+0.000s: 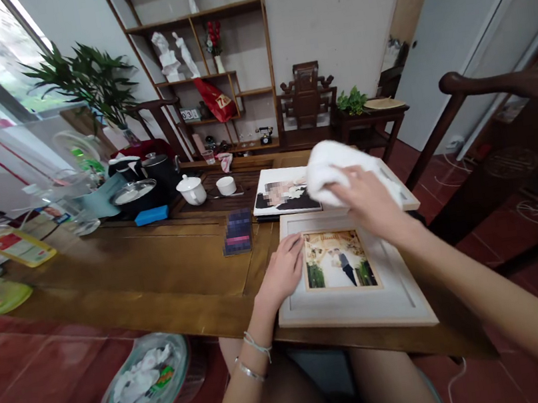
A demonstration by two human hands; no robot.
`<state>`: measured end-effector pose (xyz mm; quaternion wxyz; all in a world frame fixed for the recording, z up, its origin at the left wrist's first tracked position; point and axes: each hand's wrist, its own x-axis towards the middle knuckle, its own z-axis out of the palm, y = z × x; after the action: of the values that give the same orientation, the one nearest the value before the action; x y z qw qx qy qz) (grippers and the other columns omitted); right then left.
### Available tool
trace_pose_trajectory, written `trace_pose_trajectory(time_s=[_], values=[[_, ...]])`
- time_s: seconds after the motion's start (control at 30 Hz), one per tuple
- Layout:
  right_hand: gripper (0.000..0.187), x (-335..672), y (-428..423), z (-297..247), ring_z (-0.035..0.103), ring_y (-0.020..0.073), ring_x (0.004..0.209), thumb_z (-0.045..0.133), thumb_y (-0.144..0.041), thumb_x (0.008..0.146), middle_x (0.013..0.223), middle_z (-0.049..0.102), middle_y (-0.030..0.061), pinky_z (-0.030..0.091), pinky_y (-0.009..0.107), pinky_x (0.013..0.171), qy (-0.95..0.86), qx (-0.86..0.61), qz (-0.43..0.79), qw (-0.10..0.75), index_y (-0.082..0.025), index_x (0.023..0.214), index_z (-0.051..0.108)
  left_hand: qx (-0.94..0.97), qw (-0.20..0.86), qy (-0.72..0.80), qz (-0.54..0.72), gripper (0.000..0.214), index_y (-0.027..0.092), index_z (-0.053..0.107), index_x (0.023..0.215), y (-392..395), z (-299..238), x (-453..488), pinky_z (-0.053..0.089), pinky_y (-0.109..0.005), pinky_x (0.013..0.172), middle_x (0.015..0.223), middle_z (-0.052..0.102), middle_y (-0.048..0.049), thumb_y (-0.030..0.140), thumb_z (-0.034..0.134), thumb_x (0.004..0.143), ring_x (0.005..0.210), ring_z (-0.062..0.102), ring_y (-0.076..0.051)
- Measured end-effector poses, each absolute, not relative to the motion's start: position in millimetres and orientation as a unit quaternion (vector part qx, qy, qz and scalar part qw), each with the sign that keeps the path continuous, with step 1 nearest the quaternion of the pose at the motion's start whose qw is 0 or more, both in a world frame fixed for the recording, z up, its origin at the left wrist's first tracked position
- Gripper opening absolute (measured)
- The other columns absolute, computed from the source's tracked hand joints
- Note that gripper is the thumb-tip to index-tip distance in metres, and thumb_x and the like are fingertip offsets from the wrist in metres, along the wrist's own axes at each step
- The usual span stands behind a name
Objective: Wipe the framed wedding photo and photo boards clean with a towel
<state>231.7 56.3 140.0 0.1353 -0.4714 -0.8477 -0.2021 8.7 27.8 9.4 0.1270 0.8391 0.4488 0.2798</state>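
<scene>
seated at a long wooden table [157, 265], looking down at a white frame [355, 306] lying flat at the near edge, right in front of the knees, with a photo of a couple in the middle of it. left hand [283, 272] lies flat and open on the frame's left border, fingertips just touching the edge of the photo, pinning it down rather than gripping anything. right hand [370, 203] is closed around a bunched white cloth [329, 167], which sits above the frame's top edge; can't tell if the cloth actually touches the frame or just hovers over it. a second frame [282, 194] lies flat right behind the first one, partly covered by the cloth. a dark flat thing [237, 232] lies on the table just left of the frames, too blurred to identify. further back on the table there's a white teapot [191, 190], a small white cup [225, 186] beside it and a blue box [152, 215]. on the floor to the left, a bin [142, 385] with crumpled white stuff inside.
</scene>
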Motion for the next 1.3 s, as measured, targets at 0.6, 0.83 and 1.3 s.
trace_pose_trajectory(time_s=[0.6,0.83,1.3], values=[[0.050,185.7,61.2,75.1,0.032,0.0355,0.121,0.045,0.003,0.069,0.111,0.061,0.0181,0.025,0.045,0.086,-0.923,-0.371,-0.098,0.035,-0.014,0.116,0.053,0.843,0.124,0.464,0.244,0.032,0.017,0.056,0.120,20.6,20.7,9.8,0.044,-0.045,0.102,0.130,0.053,-0.0129,0.023,0.035,0.095,0.126,0.045,-0.026],[0.058,255.6,43.4,76.5,0.039,0.0348,0.116,0.042,0.006,0.062,0.106,0.062,0.0158,0.025,0.042,0.085,-0.887,-0.444,-0.127,-0.009,-0.017,0.113,0.057,0.843,0.137,0.451,0.259,0.042,0.017,0.044,0.136,24.3,12.9,8.1,0.039,-0.045,0.109,0.141,0.046,-0.0121,0.023,0.034,0.095,0.134,0.038,-0.024],[0.037,153.6,62.4,92.2,0.042,0.0320,0.111,0.047,-0.005,0.076,0.107,0.061,0.0172,0.030,0.039,0.084,-0.913,-0.400,-0.077,0.007,-0.016,0.110,0.055,0.838,0.124,0.467,0.252,0.031,0.017,0.059,0.115,20.1,20.0,10.8,0.045,-0.046,0.101,0.125,0.055,-0.0132,0.025,0.037,0.095,0.122,0.048,-0.026]])
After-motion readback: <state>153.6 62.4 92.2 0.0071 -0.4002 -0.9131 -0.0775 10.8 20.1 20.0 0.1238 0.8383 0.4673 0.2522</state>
